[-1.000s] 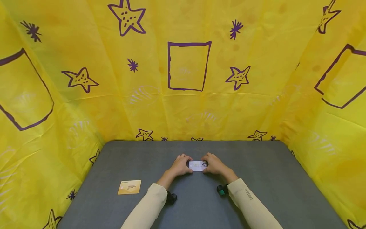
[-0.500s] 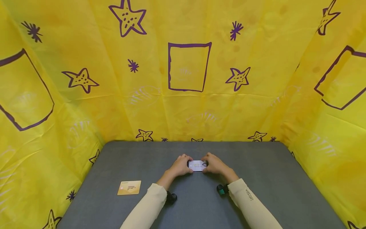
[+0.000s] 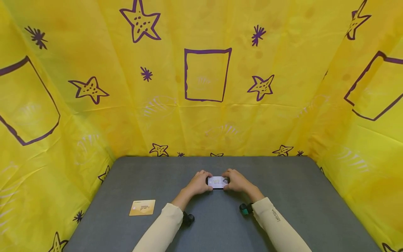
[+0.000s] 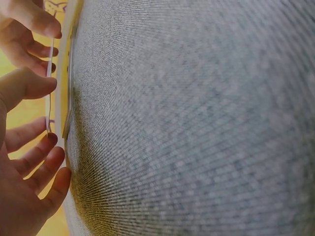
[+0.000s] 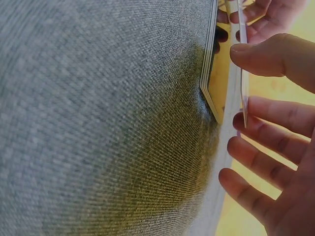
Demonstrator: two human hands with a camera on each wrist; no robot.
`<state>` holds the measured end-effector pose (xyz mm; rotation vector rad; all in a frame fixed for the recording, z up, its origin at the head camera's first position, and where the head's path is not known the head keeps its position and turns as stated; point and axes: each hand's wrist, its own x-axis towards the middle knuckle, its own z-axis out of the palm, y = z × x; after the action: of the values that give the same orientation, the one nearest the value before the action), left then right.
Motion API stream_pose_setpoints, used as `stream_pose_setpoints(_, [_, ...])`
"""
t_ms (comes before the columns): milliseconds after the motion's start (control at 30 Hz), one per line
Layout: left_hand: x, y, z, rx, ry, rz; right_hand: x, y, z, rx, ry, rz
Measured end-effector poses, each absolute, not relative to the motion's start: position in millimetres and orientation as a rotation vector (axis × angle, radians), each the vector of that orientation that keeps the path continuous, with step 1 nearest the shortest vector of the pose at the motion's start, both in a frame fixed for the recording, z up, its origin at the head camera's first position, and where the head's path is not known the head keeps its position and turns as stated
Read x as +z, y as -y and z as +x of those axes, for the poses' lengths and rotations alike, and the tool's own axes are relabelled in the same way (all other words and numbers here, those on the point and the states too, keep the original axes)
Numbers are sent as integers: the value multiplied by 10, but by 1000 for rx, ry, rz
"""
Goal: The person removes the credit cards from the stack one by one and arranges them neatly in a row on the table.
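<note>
A white card with printed lettering (image 3: pixel 217 182) is held level by both hands near the middle of the grey table. My left hand (image 3: pixel 199 182) pinches its left end between thumb and fingers. At the opposite end, my right hand (image 3: pixel 237 181) grips it the same way. Seen edge-on in the left wrist view, the white card (image 4: pixel 48 103) is apart from a thin stack of dark-topped cards (image 4: pixel 69 98) lying on the table. The right wrist view shows that gap too, between the card (image 5: pixel 244 93) and the stack (image 5: pixel 206 73). From the head, the stack is mostly hidden.
A yellow-orange card (image 3: pixel 142 208) lies flat on the grey table (image 3: pixel 283 210), left of the left forearm. Yellow cloth (image 3: pixel 201 129) with purple drawings hangs around the back and both sides. Each wrist carries a small black camera (image 3: pixel 189 219).
A dark strip below the white card's near edge shows slightly wider now. Both hands keep their grip and barely move. The whole head view has shifted a little.
</note>
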<state>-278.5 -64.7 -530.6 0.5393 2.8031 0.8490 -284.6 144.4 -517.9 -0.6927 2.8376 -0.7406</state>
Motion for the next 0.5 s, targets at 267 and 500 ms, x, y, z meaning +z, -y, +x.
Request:
stream_pose_setpoints(267, [-5282,662,-2766,880,-2794,542,-5189,-1458,-2839,-748,-2836,-682])
stream_pose_setpoints(500, [-5284,678,-2753,892,-2811,568,-5171,-1460,-2815,-745,-2849,-686])
